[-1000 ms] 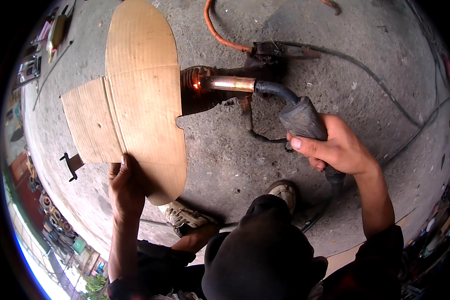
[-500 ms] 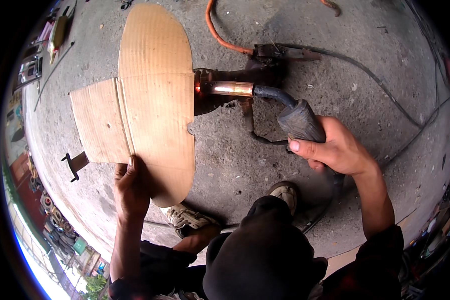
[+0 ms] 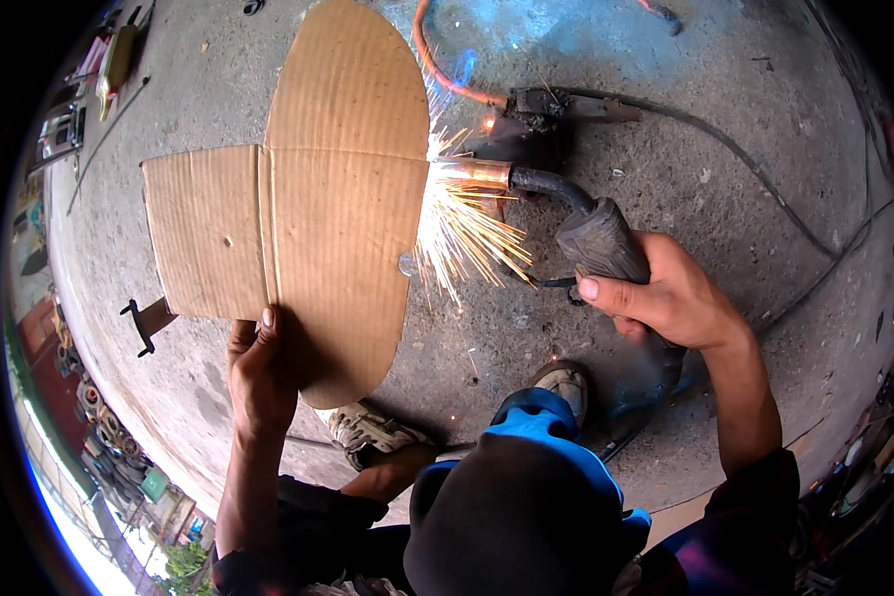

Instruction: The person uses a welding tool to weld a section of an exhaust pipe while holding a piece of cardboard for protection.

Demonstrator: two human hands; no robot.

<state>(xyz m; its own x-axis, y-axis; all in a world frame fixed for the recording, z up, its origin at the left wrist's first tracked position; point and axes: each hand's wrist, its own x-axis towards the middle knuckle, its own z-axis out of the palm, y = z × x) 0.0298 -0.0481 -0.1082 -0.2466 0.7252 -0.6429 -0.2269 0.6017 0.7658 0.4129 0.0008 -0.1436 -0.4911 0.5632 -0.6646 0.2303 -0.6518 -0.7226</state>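
Observation:
My left hand (image 3: 258, 372) pinches the lower edge of a brown cardboard sheet (image 3: 338, 228) between thumb and fingers. The sheet has a rounded upright panel and a squarish flap on its left. In my right hand (image 3: 670, 293) is a MIG welding torch (image 3: 606, 243), gripped by its dark handle. Its copper nozzle (image 3: 487, 174) points left at the cardboard's right edge. Bright orange sparks (image 3: 467, 223) spray down and right from the tip; the cardboard and glare hide the exact weld spot. Behind the nozzle lies a dark metal workpiece (image 3: 526, 139), partly covered.
An orange cable (image 3: 432, 65) and a black cable (image 3: 725, 134) run across the concrete floor. A metal piece (image 3: 152, 326) protrudes beneath the flap. My shoes (image 3: 372, 432) are below. A dark rounded shape (image 3: 517, 517) fills the bottom middle. Scrap parts (image 3: 114, 437) line the left.
The red glow at the nozzle has become a burst of sparks with blue light on the floor. The cardboard has shifted right, covering more of the workpiece. The torch has barely moved.

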